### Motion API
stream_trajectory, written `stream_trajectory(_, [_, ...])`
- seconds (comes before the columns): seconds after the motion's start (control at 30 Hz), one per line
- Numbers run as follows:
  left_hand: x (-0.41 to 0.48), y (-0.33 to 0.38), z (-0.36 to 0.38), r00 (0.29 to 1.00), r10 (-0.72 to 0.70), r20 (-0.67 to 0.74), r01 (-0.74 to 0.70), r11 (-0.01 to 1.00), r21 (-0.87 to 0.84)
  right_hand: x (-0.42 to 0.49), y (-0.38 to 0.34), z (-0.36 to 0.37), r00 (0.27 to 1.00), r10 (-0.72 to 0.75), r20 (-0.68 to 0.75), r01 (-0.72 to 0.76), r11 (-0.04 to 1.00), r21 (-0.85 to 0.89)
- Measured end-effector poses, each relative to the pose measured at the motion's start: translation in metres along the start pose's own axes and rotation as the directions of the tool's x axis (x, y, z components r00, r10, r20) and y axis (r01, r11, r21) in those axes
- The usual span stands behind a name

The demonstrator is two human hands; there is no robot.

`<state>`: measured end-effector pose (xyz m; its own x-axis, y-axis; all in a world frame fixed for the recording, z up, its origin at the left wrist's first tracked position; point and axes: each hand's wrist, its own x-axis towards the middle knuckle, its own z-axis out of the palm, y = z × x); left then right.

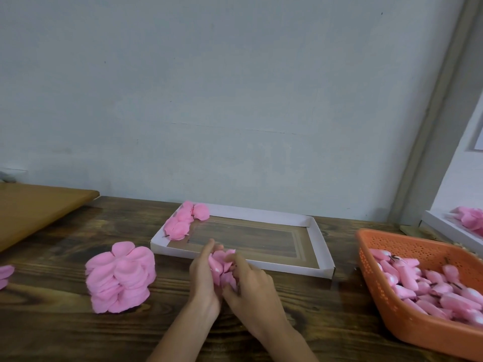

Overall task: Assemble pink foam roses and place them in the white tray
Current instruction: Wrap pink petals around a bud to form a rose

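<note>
A person's left hand (202,276) and right hand (252,286) both grip a half-built pink rose (222,266) over the table just before the white tray (317,237), apparently mid-assembly, with placing it beside the finished roses (184,222) likely next.

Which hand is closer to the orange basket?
Right. The right hand holds the rose on the side toward the basket; the left hand holds it on the far side, farther away.
</note>
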<state>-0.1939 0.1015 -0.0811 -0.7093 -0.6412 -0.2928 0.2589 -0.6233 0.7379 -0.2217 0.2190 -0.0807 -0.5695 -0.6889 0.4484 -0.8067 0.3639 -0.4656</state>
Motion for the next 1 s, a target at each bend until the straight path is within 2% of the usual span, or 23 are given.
stream_trajectory(0.17, [0.001,-0.004,-0.001,0.999,0.036,-0.008,-0.035,0.998,0.051,0.003,0.001,0.0,0.985,0.172,-0.021,-0.159,0.946,0.281])
stream_trajectory(0.27, [0.0,-0.003,0.0,0.997,0.069,-0.03,-0.068,0.997,0.044,0.006,0.003,0.002,0.975,0.22,-0.017,-0.197,0.904,0.378])
stream_trajectory(0.5, [0.0,-0.004,0.002,0.992,0.125,-0.031,-0.121,0.988,0.092,0.006,0.0,0.002,0.981,0.191,0.025,-0.181,0.871,0.456])
stream_trajectory(0.7, [-0.002,-0.003,0.002,0.99,0.129,-0.049,-0.123,0.987,0.102,0.006,-0.005,0.003,0.966,0.257,0.003,-0.22,0.82,0.528])
stream_trajectory(0.87, [-0.003,-0.002,0.0,0.994,0.109,-0.002,-0.109,0.992,0.071,0.007,-0.009,0.003,0.962,0.273,0.033,-0.245,0.796,0.554])
stream_trajectory(1.0, [0.0,-0.002,0.0,0.995,0.056,0.077,-0.058,0.998,0.025,0.007,-0.003,0.004,0.957,0.289,-0.039,-0.226,0.819,0.528])
